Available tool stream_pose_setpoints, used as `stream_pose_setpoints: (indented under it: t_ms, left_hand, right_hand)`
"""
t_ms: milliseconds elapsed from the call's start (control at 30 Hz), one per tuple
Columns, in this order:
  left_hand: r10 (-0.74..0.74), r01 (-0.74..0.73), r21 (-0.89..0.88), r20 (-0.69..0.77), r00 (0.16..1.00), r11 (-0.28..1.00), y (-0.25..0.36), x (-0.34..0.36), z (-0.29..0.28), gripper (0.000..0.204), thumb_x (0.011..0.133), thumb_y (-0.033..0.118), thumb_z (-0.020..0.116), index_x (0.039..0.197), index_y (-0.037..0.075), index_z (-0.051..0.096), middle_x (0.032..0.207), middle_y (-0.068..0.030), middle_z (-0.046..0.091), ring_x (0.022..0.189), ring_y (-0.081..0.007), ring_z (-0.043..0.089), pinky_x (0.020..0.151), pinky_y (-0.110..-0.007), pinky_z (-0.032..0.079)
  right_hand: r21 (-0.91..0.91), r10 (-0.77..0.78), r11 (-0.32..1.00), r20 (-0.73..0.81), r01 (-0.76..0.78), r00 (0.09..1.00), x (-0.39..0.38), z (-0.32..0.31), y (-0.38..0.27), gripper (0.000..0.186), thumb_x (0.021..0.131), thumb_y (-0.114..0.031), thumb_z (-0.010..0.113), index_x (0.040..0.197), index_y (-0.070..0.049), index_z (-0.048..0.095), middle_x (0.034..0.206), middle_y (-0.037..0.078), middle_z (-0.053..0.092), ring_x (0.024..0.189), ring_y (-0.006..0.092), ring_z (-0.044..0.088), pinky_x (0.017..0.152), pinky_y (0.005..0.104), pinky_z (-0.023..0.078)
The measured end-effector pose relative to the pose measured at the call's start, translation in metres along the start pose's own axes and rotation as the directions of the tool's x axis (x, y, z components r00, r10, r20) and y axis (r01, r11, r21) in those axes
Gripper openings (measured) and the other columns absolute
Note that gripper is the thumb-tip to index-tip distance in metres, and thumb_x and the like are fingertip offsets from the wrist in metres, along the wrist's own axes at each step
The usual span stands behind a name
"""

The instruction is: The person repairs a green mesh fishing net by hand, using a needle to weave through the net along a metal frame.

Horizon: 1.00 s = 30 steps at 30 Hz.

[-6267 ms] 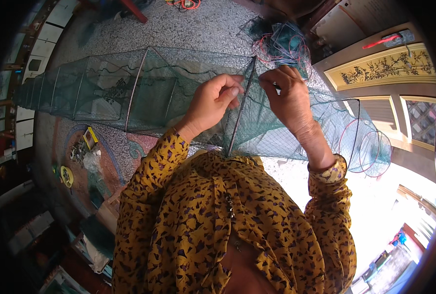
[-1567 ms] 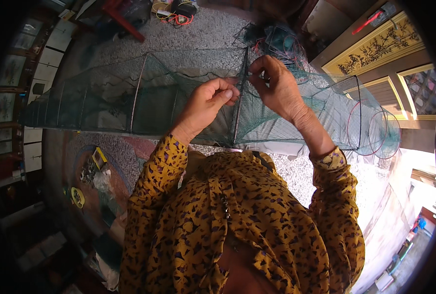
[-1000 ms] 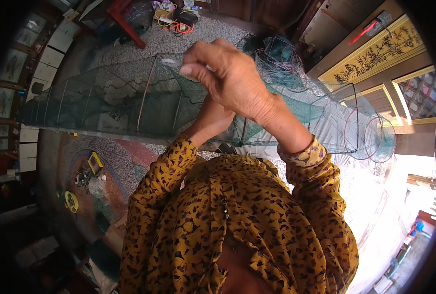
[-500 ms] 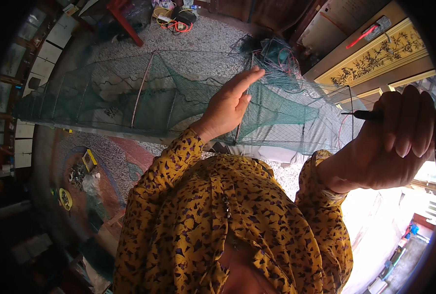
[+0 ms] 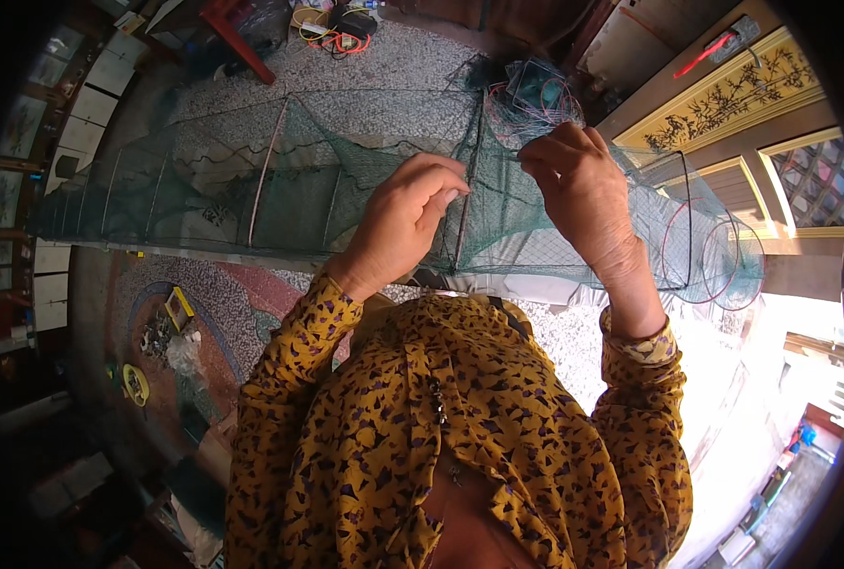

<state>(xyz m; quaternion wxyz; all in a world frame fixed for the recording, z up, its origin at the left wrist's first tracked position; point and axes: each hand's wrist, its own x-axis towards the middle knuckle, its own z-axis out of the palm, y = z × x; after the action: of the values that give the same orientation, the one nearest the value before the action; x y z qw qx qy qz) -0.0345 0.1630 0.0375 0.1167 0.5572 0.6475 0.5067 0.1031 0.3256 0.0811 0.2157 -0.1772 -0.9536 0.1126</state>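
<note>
The long green net (image 5: 512,213) stretches across the view in front of the person's chest, tapering to the left, its thin mesh held open by frame rods. A dark rod (image 5: 461,228) crosses it between the two hands, and a paler rod (image 5: 268,171) stands farther left; at the right end are a black frame (image 5: 688,218) and reddish hoops (image 5: 665,248). The left hand (image 5: 398,223) is just beside the dark rod, thumb and fingers together, seemingly pinched on the mesh there. The right hand (image 5: 583,199) is over the net to the right of that rod, its fingers drawn together at the tips; whether something thin lies between them is too small to tell. The net should handle as light and limp, easily snagged or torn if tugged, while the rods look stiff; a frame rod is likely the surest place to lift it, with a fingertip pinch for the mesh. Beyond it, a heap of netting and wire frames (image 5: 536,95) lies on the speckled floor (image 5: 394,71), with orange cords (image 5: 346,43) near a red leg (image 5: 247,47); nearer, at left, is a yellow-edged box (image 5: 179,309).
</note>
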Motion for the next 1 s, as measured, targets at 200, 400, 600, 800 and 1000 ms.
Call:
stream_pose_setpoints:
  t_ms: [200,400,600,800,1000]
  left_hand:
    - [-0.274,0.283,-0.185,0.071,0.959,0.941,0.000,-0.009,-0.010,0.006,0.089,0.000,0.052,0.091,-0.001,0.057,0.110,-0.0137,0.060,0.071,-0.0173,0.060,0.066,-0.027,0.049]
    - [-0.372,0.424,-0.438,0.205,0.906,0.793,-0.011,-0.007,-0.010,0.010,0.094,0.005,0.049,0.096,-0.002,0.057,0.120,-0.0078,0.058,0.071,-0.0046,0.052,0.067,-0.021,0.046]
    - [-0.411,0.462,-0.453,0.214,0.886,0.762,-0.012,-0.009,-0.007,0.011,0.095,0.007,0.051,0.096,0.000,0.059,0.102,-0.0024,0.061,0.070,-0.0048,0.049,0.066,-0.020,0.044]
    - [-0.389,0.418,-0.425,0.156,0.908,0.803,-0.016,-0.014,-0.005,0.007,0.091,0.004,0.054,0.095,0.001,0.060,0.082,-0.0010,0.059,0.067,-0.0076,0.054,0.062,-0.022,0.046]
    - [-0.402,0.431,-0.365,0.156,0.902,0.825,-0.013,-0.013,-0.003,0.011,0.089,0.004,0.058,0.099,0.000,0.055,0.085,-0.0032,0.057,0.068,-0.0094,0.053,0.063,-0.024,0.046]
  right_hand:
    - [-0.036,-0.086,0.995,0.053,0.088,0.995,0.002,0.014,-0.016,0.005,0.077,-0.009,0.064,0.078,-0.013,0.067,0.083,0.003,0.059,0.085,0.0246,0.056,0.073,0.0343,0.048]
    - [0.330,0.145,0.934,0.005,-0.138,0.989,-0.005,0.035,-0.013,0.011,0.078,-0.006,0.065,0.088,-0.009,0.064,0.083,0.008,0.059,0.084,0.0287,0.056,0.074,0.0375,0.046]
    - [0.419,0.170,0.900,-0.089,-0.118,0.982,0.012,0.054,-0.041,0.014,0.079,-0.011,0.067,0.091,-0.004,0.061,0.093,0.013,0.055,0.086,0.0330,0.056,0.071,0.0378,0.049]
    - [-0.172,-0.086,0.978,0.190,0.119,0.978,0.040,0.037,-0.050,0.016,0.079,-0.024,0.067,0.086,-0.009,0.064,0.092,0.009,0.058,0.088,0.0288,0.057,0.076,0.0374,0.048]
    - [0.146,-0.117,0.982,-0.030,0.120,0.993,0.076,0.076,-0.067,0.018,0.086,-0.024,0.062,0.090,-0.007,0.057,0.091,0.011,0.061,0.091,0.0307,0.058,0.077,0.0391,0.048]
